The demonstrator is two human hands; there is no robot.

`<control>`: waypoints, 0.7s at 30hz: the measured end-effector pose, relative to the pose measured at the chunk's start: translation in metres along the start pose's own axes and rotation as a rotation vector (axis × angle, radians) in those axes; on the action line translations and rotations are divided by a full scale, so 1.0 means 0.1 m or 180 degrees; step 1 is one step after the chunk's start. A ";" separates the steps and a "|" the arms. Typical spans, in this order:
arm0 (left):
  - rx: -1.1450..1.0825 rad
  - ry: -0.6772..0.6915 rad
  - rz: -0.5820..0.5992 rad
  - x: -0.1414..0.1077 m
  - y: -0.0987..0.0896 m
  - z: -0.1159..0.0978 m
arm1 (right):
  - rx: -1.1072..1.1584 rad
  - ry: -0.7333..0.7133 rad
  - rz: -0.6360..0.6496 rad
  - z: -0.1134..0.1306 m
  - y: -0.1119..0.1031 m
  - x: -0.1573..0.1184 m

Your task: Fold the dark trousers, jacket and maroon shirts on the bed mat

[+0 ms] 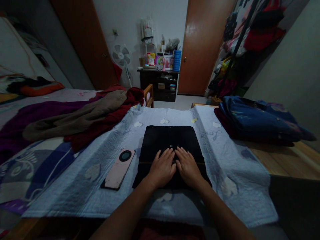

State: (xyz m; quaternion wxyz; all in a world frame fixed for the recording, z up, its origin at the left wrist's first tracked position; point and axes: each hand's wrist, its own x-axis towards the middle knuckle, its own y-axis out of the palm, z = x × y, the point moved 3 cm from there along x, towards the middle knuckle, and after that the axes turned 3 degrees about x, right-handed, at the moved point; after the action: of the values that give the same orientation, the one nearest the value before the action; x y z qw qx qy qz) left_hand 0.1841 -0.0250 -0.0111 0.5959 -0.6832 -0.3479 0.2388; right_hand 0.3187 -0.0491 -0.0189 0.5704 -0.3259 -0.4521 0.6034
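Note:
A dark garment (160, 138), folded into a neat rectangle, lies flat in front of me with a small button or snap showing along its middle. My left hand (163, 166) rests palm down on it, fingers stretched forward. Beside it, almost touching, my right hand (187, 167) presses flat on the same garment with its fingers extended. Neither hand grips anything. Under the garment spreads a light blue quilted cover (160, 115) with heart shapes. To the left of the garment lies a pink phone (118, 171) with a large round camera ring.
Loose clothes (75, 113) in purple, grey-brown and dark red lie heaped on the left. A stack of folded denim (255, 116) sits on the wooden edge (287, 160) at right. Farther back stand a fan (121, 55), a dark cabinet (147, 81) and a wooden door (200, 46).

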 end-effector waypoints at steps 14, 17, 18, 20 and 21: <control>0.0204 0.0041 -0.0047 -0.01 0.04 0.02 | -0.0298 -0.0164 0.0018 -0.50 -0.08 0.25; 0.0194 0.0026 -0.0008 0.00 0.05 0.02 | -0.0244 -0.0150 -0.0102 -0.67 -0.10 0.35; 0.0188 0.0016 0.0005 0.00 0.05 0.02 | -0.0211 -0.0124 -0.0166 -0.72 -0.12 0.38; 0.0173 0.0001 0.0017 0.00 0.05 0.02 | -0.0095 -0.0022 -0.0367 -0.82 -0.19 0.41; 0.0167 -0.0002 0.0021 0.00 0.04 0.02 | 0.0005 0.0055 -0.0514 -0.86 -0.26 0.41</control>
State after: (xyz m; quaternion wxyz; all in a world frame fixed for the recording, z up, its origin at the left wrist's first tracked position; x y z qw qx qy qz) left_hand 0.1829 -0.0241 -0.0155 0.6128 -0.6684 -0.3395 0.2500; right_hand 0.4013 0.0044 -0.0230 0.6214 -0.2931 -0.4714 0.5530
